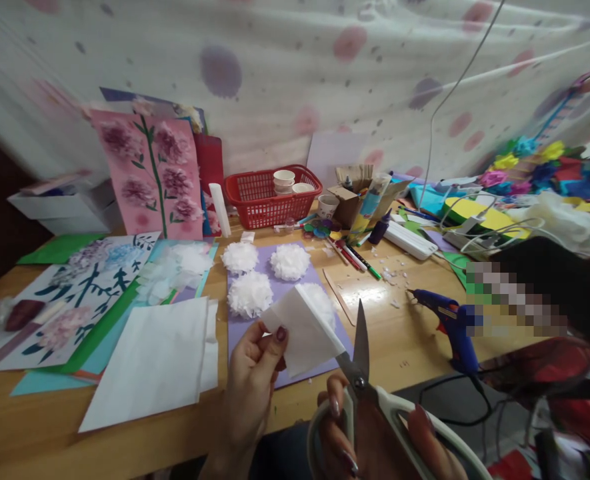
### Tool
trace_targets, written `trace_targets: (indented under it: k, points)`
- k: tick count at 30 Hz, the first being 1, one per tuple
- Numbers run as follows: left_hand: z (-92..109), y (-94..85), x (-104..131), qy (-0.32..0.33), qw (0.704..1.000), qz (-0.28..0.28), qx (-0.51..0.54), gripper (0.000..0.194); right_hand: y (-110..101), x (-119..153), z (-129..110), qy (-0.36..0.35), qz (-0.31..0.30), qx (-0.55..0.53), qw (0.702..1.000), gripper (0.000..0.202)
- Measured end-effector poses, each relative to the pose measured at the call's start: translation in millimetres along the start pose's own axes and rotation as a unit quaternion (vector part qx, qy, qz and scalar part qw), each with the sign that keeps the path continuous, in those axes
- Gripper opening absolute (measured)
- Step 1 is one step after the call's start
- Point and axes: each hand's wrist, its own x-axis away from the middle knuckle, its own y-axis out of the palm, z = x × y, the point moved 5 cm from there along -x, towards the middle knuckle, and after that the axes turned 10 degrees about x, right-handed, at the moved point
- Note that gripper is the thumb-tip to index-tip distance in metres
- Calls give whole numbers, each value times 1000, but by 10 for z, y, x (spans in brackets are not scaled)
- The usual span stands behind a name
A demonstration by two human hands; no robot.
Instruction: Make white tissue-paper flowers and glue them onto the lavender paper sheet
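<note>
Scissors [359,382] gripped by the right hand [379,443] point forward-left, blades [362,340] parted; the left hand [252,373] pinches white paper [305,333].

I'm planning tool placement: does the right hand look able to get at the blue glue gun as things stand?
Probably not straight away: the right hand holds the open scissors, which likely need setting down first. Otherwise the way looks fairly free: nothing appears piled on the blue glue gun.

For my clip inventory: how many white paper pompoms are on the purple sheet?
4. One white paper pompom sits back left, another back right, a third front left; the fourth, front right, is partly hidden by the left hand's white paper, which may conceal more.
</note>
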Motion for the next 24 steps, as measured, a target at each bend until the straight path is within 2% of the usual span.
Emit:
trace_targets:
  k: [3,7,15,19,24]
  points:
    - [1,-8,1,0,1000,-1,-2,44,-141,79,154,53,20,-57,997,74]
    - [19,-10,-16,10,1000,2,-7,41,-253,115,197,50,26,-41,998,67]
    - [66,-44,-48,21,1000,13,-10,41,-62,-33,77,35,17,39,998,59]
    - [46,-73,-67,18,1000,8,-15,38,-32,-108,17,37,-1,71,997,64]
    - [45,-62,-68,14,1000,3,-13,35,-11,-122,-32,24,17,83,996,74]
